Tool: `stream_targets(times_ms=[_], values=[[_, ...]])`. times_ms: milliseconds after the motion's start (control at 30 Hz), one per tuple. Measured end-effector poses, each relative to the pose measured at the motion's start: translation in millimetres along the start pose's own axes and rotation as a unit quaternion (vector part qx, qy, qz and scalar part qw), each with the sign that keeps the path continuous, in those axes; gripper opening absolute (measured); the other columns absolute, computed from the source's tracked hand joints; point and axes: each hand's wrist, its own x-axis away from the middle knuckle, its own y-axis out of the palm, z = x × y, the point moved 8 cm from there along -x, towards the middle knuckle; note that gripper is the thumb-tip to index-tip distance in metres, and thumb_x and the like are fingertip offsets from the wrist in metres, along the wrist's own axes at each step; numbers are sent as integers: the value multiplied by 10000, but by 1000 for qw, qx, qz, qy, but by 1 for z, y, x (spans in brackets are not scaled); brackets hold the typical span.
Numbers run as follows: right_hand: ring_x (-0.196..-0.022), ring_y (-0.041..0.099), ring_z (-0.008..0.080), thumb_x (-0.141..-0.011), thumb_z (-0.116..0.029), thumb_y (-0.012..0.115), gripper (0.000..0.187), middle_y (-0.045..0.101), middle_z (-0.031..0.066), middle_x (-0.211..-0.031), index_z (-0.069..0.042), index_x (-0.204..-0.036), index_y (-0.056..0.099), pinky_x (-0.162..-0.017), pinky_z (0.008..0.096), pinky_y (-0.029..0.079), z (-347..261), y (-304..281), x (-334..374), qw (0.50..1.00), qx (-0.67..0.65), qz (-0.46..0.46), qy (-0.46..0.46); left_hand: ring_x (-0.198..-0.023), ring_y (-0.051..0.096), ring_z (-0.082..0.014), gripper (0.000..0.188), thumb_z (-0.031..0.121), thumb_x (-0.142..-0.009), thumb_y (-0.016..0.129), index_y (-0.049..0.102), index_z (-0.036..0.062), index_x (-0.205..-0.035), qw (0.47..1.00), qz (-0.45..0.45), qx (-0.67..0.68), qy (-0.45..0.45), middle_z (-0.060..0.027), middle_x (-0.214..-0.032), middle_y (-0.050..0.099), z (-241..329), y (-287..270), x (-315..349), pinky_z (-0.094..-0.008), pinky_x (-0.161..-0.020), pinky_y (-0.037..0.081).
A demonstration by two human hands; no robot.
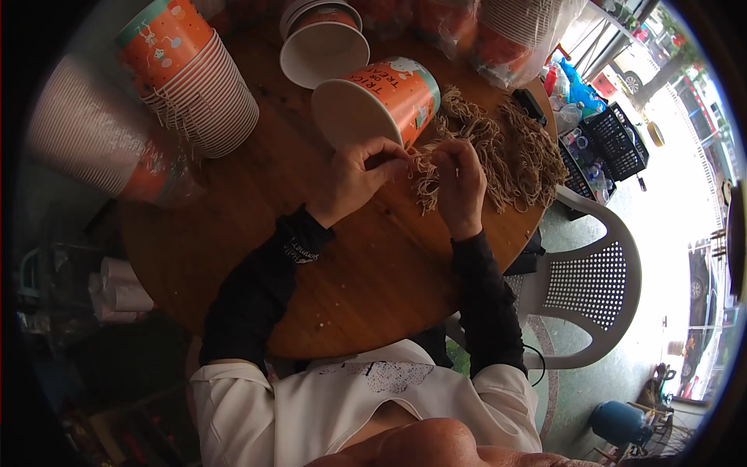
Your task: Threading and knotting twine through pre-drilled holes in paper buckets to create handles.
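Note:
An orange and green paper bucket [408,93] lies tipped on its side on the round wooden table, its white round end turned to the left. Just below that bucket, my left hand [359,177] has thumb and forefinger pinched together at its lower edge; what sits between the fingertips is too small to make out. Close by on the right, my right hand [461,187] is closed with its fingers bent around tan string at the pile's near edge. A tangled heap of tan string [517,156] spreads behind and to the right of this hand.
Nested orange buckets [206,93] with string loops stand at the far left, beside a plastic-wrapped stack [93,132]. More white-mouthed buckets [323,56] lie at the back, near bagged ones [510,39]. A plastic chair [595,288] stands right of the wooden table [350,288]; black crates [615,144] sit beyond.

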Motion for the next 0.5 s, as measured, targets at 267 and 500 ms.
stream_targets(times_ms=[267, 500], values=[[-757, 584, 286, -883, 14, 576, 83, 566, 116, -872, -21, -951, 544, -664, 363, 475, -24, 2, 0, 991, 56, 27, -115, -708, 590, -65, 38, 80, -911, 657, 642, 63, -942, 966, 46, -197, 162, 19, -864, 652, 47, -8, 3, -213, -630, 479], [-759, 577, 298, -846, 42, 611, 142, 566, 119, -887, -29, -957, 558, -663, 374, 470, -61, 11, 6, 969, 118, 11, -218, -608, 481, -61, 130, 170, -950, 622, 649, 44, -944, 891, -77, 407, -186, 16, -833, 627, 13, 0, 4, -224, -566, 404]])
